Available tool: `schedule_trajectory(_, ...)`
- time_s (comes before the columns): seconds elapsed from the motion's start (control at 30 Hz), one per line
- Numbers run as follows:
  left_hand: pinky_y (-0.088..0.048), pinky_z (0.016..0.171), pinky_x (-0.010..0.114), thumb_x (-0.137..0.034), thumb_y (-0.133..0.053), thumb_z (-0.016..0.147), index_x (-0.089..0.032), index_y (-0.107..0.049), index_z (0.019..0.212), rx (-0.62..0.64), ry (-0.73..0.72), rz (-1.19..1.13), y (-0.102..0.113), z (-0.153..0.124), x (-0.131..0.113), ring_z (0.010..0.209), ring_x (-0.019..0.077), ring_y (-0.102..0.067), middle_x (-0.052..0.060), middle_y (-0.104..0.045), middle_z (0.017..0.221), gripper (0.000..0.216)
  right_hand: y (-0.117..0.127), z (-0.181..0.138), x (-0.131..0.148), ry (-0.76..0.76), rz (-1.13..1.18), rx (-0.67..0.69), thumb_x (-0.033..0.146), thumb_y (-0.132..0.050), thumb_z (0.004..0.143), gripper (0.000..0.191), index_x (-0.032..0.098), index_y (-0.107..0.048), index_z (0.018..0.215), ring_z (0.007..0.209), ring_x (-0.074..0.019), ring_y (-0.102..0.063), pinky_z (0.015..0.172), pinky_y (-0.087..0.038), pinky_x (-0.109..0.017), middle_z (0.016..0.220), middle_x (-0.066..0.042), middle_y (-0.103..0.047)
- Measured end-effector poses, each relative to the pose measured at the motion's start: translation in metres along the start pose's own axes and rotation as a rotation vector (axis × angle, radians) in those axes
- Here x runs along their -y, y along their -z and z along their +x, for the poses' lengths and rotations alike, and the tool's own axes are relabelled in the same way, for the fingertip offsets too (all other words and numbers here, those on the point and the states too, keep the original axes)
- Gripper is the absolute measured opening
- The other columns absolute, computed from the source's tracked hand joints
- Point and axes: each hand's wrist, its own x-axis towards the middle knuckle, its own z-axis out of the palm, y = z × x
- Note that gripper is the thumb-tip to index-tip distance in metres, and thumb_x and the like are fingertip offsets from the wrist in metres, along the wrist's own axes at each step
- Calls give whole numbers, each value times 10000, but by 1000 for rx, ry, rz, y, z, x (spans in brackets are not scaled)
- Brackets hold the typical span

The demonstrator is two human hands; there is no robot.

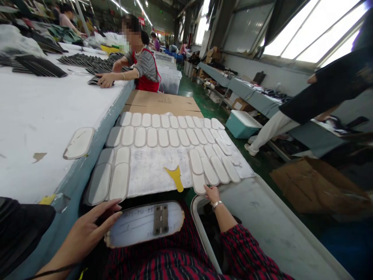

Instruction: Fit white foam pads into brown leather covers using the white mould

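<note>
My left hand (87,229) is at the left end of a pale rounded template board (134,225), its thumb and fingers apart. A metal hinge (161,219) is fixed on this board, which lies over my lap and bears faint handwriting. With its fingertips closed at the near edge of a white oval panel (199,183), my right hand (213,194) reaches to the front of the board in front of me. Whether that panel is lifted cannot be made out. Several similar white oval panels (152,137) lie in rows, some overlapping. A yellow forked piece (175,178) lies among them.
On the left, a white table (37,112) carries one more oval panel (78,143) and stacks of dark pieces. A co-worker in a red apron (145,74) handles dark pieces there. A grey-rimmed bin (201,229) stands by my right forearm. Another person stands at right.
</note>
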Motion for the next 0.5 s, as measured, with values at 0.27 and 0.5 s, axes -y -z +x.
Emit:
schedule_trajectory(0.27,-505,796,317,-502,-556,747,-188,-580,1070,224,-12,-60,-24,36,-20,836,197,-628,59,-671,920,452,-42,-23,19,102,211,359,483,-552,717,301,191,-516,782,483,-111,-481,462,-440,-243,612,1,-555)
schedule_trajectory(0.5,-457,876,406,-556,-527,733,-91,-318,1310,113,42,-152,-29,101,-30,1057,260,-554,205,-517,1214,770,-26,-59,73,530,156,678,449,-526,801,353,179,-598,1016,928,-186,-559,896,-420,-342,978,-47,-630)
